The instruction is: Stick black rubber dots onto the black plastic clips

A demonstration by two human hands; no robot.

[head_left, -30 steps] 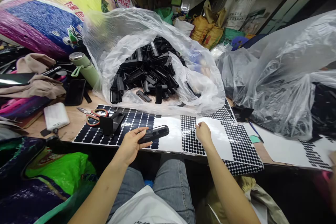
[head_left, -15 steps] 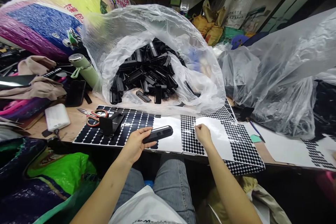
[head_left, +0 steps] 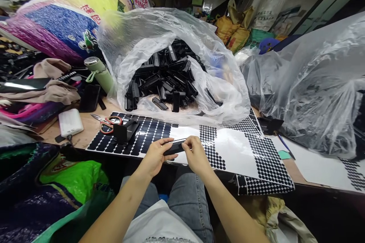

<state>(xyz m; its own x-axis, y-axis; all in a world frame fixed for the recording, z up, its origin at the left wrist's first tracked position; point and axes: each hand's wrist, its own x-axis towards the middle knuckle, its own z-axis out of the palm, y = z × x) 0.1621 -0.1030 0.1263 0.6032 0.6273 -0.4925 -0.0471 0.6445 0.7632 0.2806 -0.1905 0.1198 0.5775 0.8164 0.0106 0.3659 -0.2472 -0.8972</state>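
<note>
My left hand (head_left: pixel 156 156) is closed around one end of a long black plastic casing (head_left: pixel 174 147), held just above the front edge of the table. At the casing's right end, the thumb and fingers of my right hand (head_left: pixel 196 153) are pinched together against it; anything between those fingertips is hidden. Beneath and beside the hands lies a white sheet of black stickers (head_left: pixel 209 142), with round dots on the right and larger rounded shapes on the left. Beyond it, a clear plastic bag (head_left: pixel 230 95) lies open around a heap of similar black casings (head_left: pixel 168 78).
Orange-handled scissors (head_left: pixel 110 123) and a black stand (head_left: pixel 125 133) rest on the sheet's left part. Farther left are a white power bank (head_left: pixel 71 122), a phone (head_left: pixel 89 98) and a green bottle (head_left: pixel 99 74). Another plastic bag (head_left: pixel 308 95) bulges at the right.
My right hand has moved left from the dot stickers to the casing's right end. My left hand still holds the casing, and the camera view has shifted slightly.
</note>
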